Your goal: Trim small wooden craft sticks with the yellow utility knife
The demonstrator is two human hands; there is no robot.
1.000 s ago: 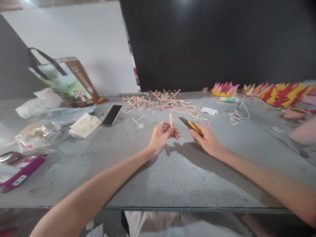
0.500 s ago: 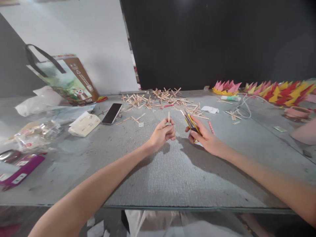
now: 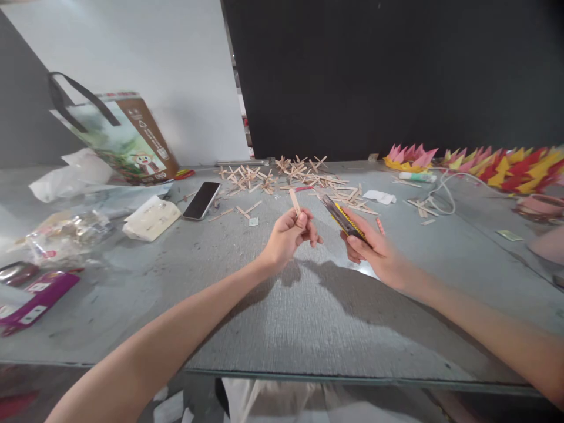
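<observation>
Between thumb and fingers, my left hand [image 3: 293,234] pinches a flat wooden craft stick [image 3: 294,201], which points up and slightly left. My right hand [image 3: 369,244] is wrapped round a black and yellow utility knife [image 3: 343,221], its front end aimed up and left toward the stick. A gap separates the knife from the stick. Both hands are raised over the grey table [image 3: 273,329], casting shadows on it. Beyond them lies a loose pile of wooden sticks [image 3: 251,178], several of them crossed.
At left stand a printed bag [image 3: 127,141], a phone [image 3: 201,201], a tissue pack [image 3: 152,218] and a purple packet [image 3: 39,299]. To the right are folded paper pieces [image 3: 520,167], a glue tube [image 3: 417,176] and a white cable [image 3: 447,205]. A black panel [image 3: 388,76] rises behind.
The stick in my left hand has turned so its flat face shows and it leans left. My right hand, with the knife, has shifted slightly right and away from the left hand.
</observation>
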